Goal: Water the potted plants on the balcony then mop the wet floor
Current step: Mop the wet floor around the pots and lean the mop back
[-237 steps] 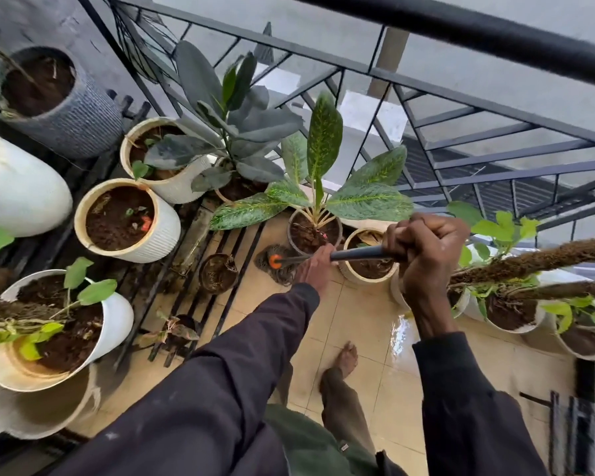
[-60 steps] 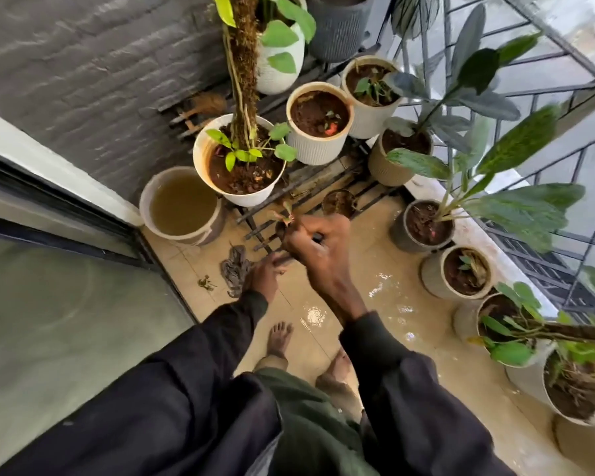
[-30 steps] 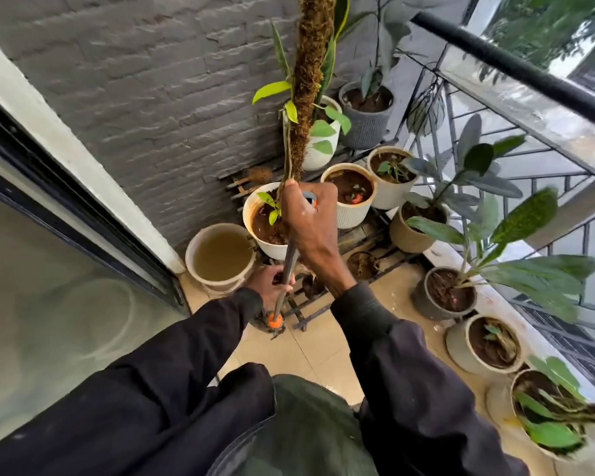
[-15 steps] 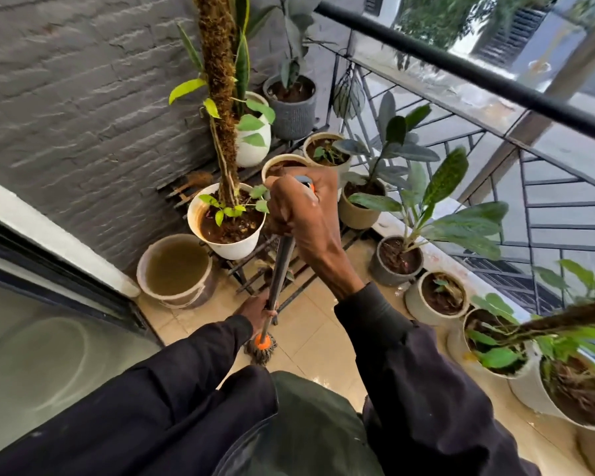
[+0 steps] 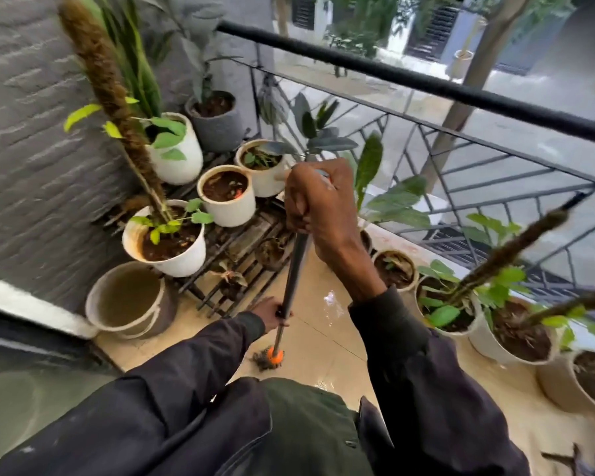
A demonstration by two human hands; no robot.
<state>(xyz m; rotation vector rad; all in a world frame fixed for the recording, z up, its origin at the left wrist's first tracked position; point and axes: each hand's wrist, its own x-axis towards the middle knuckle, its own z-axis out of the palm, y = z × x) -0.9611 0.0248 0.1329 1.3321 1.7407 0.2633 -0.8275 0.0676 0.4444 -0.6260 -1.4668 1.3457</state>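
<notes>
I hold a mop upright by its dark handle [image 5: 295, 269]. My right hand [image 5: 315, 204] grips the top of the handle; my left hand [image 5: 272, 312] grips it low down, just above the orange collar. The mop head [image 5: 268, 359] rests on the tan tiled floor [image 5: 310, 331] near my body. The tiles glisten with water [image 5: 330, 298] close to the handle. White potted plants [image 5: 167, 242] stand on a dark slatted rack [image 5: 241, 245] beyond the mop.
A bucket of murky water [image 5: 128, 300] sits on the floor by the grey brick wall [image 5: 24, 166]. More pots [image 5: 516, 334] line the right side under the black railing [image 5: 426, 87]. A glass door [image 5: 31, 389] is at the lower left.
The mop head has come back along the tiles toward my body. My view has lifted and turned right, showing more railing and street. Both hands keep their grip on the handle.
</notes>
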